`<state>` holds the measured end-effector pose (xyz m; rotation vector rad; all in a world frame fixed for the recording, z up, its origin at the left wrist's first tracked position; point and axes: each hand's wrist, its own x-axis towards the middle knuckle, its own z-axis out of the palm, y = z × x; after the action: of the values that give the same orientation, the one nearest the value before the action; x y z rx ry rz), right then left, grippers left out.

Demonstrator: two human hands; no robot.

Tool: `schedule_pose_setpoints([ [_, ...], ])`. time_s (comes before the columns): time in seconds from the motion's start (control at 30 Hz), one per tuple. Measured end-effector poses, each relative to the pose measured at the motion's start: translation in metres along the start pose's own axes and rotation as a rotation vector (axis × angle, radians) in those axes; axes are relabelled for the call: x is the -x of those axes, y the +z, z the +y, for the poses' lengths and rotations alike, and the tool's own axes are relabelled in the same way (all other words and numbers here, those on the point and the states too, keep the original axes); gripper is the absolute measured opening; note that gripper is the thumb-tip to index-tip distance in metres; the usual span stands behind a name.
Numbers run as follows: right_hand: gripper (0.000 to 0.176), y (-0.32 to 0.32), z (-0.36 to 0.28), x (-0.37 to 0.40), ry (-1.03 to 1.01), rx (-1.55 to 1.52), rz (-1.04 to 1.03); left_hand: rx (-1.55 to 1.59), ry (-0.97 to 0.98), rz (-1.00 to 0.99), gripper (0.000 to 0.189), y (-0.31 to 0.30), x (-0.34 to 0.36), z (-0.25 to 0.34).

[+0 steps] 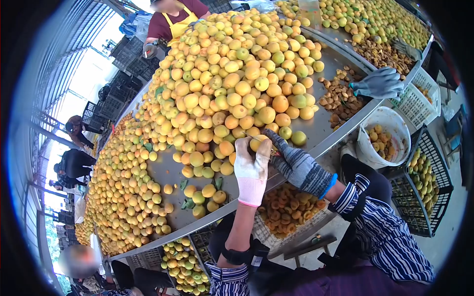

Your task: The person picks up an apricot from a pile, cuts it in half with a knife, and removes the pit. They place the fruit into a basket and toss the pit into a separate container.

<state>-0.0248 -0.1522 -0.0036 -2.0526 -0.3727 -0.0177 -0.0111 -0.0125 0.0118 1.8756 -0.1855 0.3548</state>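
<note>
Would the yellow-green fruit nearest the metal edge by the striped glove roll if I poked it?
Probably: that fruit looks round and sits on a smooth-looking metal table. Poked toward the big pile beside it, though, it might soon bump and stop.

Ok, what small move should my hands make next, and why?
I'd probably steady the yellow fruit in the left hand and cut around it: the right hand seems to grip a red-handled tool close to it, and opened fruit lies below.
</note>
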Motion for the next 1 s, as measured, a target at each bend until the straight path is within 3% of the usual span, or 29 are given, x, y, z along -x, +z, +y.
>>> schedule_pose_setpoints([
  [0.07, 0.061, 0.002, 0.009, 0.000, -0.192, -0.112, 0.044, -0.116, 0.073, -0.022, 0.029, -0.001, 0.000, -0.001],
  [0.1, 0.061, 0.001, 0.007, 0.000, -0.189, -0.110, 0.043, -0.114, 0.070, -0.023, 0.029, 0.001, 0.001, -0.003],
  [0.17, 0.059, -0.004, -0.003, 0.000, 0.144, -0.515, -0.106, -0.079, 0.094, 0.003, 0.029, 0.005, 0.000, -0.009],
  [0.27, 0.055, -0.005, -0.011, 0.000, 0.300, -0.721, -0.161, -0.027, 0.080, 0.043, 0.028, 0.010, 0.002, -0.010],
  [0.33, 0.054, 0.003, -0.004, -0.001, 0.301, -0.779, -0.137, -0.056, 0.038, 0.005, 0.028, 0.008, 0.004, -0.006],
  [0.4, 0.055, 0.009, 0.001, -0.002, 0.334, -1.074, -0.105, -0.003, 0.107, -0.012, 0.026, 0.011, 0.003, -0.019],
  [0.43, 0.043, 0.012, -0.003, -0.003, 0.406, -1.175, -0.008, -0.024, 0.126, -0.038, 0.025, 0.010, 0.002, -0.022],
  [0.47, 0.043, 0.008, -0.004, -0.001, 0.412, -1.177, -0.001, -0.022, 0.123, -0.047, 0.025, 0.011, 0.005, -0.024],
  [0.53, 0.035, -0.008, -0.010, 0.000, 0.503, -1.283, -0.097, 0.004, 0.091, -0.036, 0.030, 0.012, 0.005, -0.009],
  [0.57, 0.020, -0.019, -0.020, 0.003, 0.521, -1.277, -0.132, 0.018, 0.041, -0.071, 0.031, 0.008, -0.001, -0.038],
  [0.6, 0.020, -0.019, -0.015, 0.003, 0.519, -1.275, -0.133, 0.370, -0.323, -0.168, 0.030, 0.004, -0.004, -0.009],
  [0.67, 0.027, -0.015, 0.006, 0.003, 0.531, -1.813, -0.405, 1.030, -0.582, -0.285, 0.030, -0.006, -0.017, 0.003],
  [0.7, 0.032, -0.013, 0.012, 0.002, 0.426, -1.879, -0.545, 1.335, -0.639, -0.390, 0.030, -0.013, -0.022, 0.002],
  [0.73, 0.032, -0.018, 0.005, 0.006, 0.423, -1.873, -0.557, 1.623, -0.570, -0.588, 0.033, -0.019, -0.030, -0.006],
  [0.8, 0.029, -0.031, -0.014, 0.016, 0.399, -1.680, -0.322, 1.585, -0.550, -0.388, 0.037, -0.033, -0.030, -0.012],
  [0.83, 0.028, -0.037, -0.006, 0.019, 0.432, -1.680, -0.430, 1.577, -0.534, -0.454, 0.043, -0.041, -0.030, -0.015],
  [0.87, 0.033, -0.050, -0.002, 0.020, 0.278, -1.351, -0.606, 1.573, -0.517, -0.440, 0.043, -0.045, -0.028, -0.008],
  [0.93, 0.040, -0.053, 0.003, 0.029, 0.465, -1.057, -0.806, 1.160, -0.491, -0.332, 0.045, -0.050, -0.022, 0.005],
  [0.97, 0.040, -0.052, 0.000, 0.028, 0.465, -1.060, -0.815, 1.111, -0.477, -0.265, 0.045, -0.050, -0.020, 0.001],
  [1.0, 0.044, -0.050, -0.004, 0.028, 0.278, -0.662, -0.829, 1.110, -0.484, -0.257, 0.045, -0.050, -0.018, -0.001],
])
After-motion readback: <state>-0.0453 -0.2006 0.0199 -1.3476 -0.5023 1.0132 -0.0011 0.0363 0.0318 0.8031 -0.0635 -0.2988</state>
